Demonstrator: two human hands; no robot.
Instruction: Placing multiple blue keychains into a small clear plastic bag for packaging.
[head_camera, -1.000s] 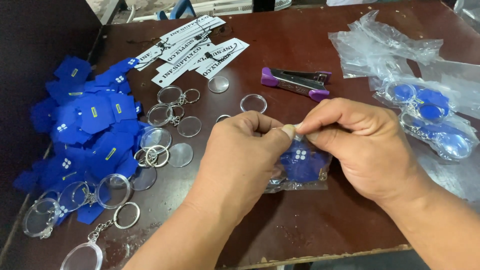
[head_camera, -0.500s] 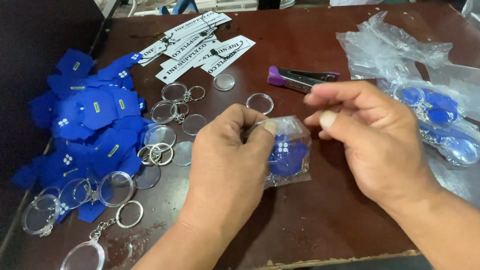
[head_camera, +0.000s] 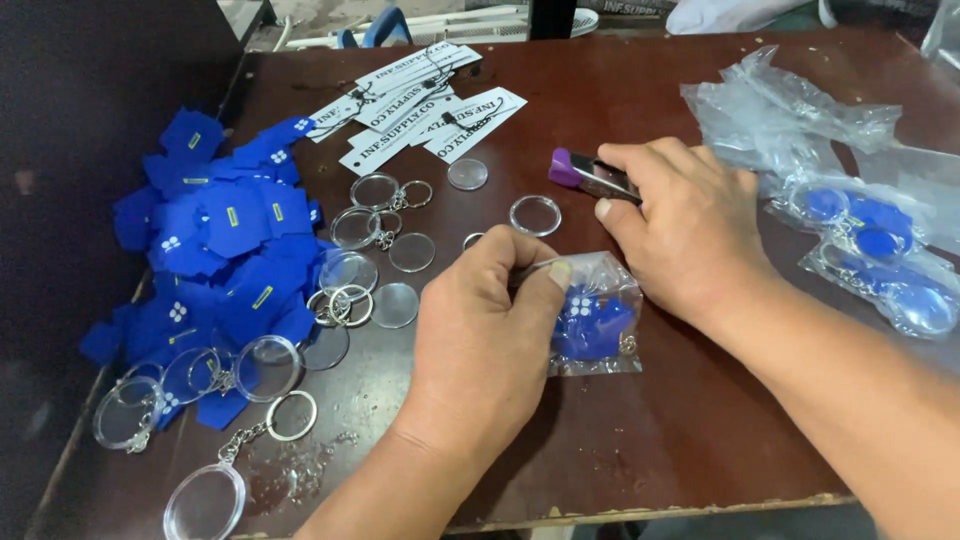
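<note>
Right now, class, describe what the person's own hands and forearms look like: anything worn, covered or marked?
Both are bare: the left hand and right hand wear no gloves, rings or watch, and no sleeves reach the visible forearms. Fingernails are short and plain. No markings show.

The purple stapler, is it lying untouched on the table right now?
No, the right hand is closed over the purple stapler, while the left hand pinches the small clear bag.

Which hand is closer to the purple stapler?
Right. The right hand rests on the purple stapler; the left hand is nearer the camera, pinching the small plastic bag.
</note>
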